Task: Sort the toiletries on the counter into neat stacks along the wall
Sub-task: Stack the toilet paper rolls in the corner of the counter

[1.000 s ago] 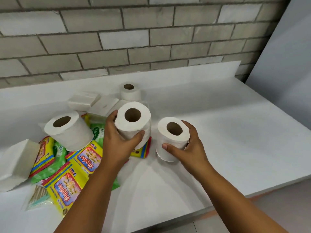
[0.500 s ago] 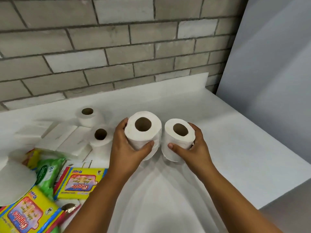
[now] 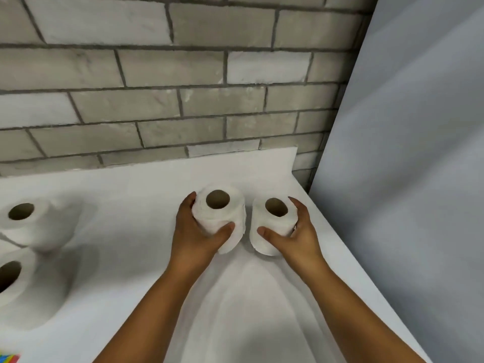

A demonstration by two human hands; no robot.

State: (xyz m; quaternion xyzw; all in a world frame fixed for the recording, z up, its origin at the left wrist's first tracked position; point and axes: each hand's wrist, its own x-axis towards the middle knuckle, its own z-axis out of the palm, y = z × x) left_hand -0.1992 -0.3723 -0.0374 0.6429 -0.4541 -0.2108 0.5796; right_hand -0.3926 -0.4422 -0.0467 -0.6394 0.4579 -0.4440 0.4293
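Four rolls show on the counter [image 3: 136, 258], and none is stacked yet. At nine o'clock two loose rolls [image 3: 28, 221] sit at the left edge, one nearer the wall, the other [image 3: 13, 281] closer to the viewer and partly cut off; a scrap of coloured packet [image 3: 9, 358] peeks in at seven o'clock. Moving right, the left hand [image 3: 193, 234] grips the left roll [image 3: 218, 218] near the middle, thumb across its front and fingers [image 3: 187, 203] wrapped round its far side. Just beside it at three o'clock, apart by a thin gap, the right roll [image 3: 273, 226] is held the same way by the right hand [image 3: 296, 237]. Both rolls stand upright, cores facing up, near the back corner at one o'clock, short of the brick wall [image 3: 157, 106]; whether they rest on the counter or hang just above it I cannot tell. By my reckoning the sorting is at an early stage: this pair wants setting against the wall, then the two loose rolls and the packets.
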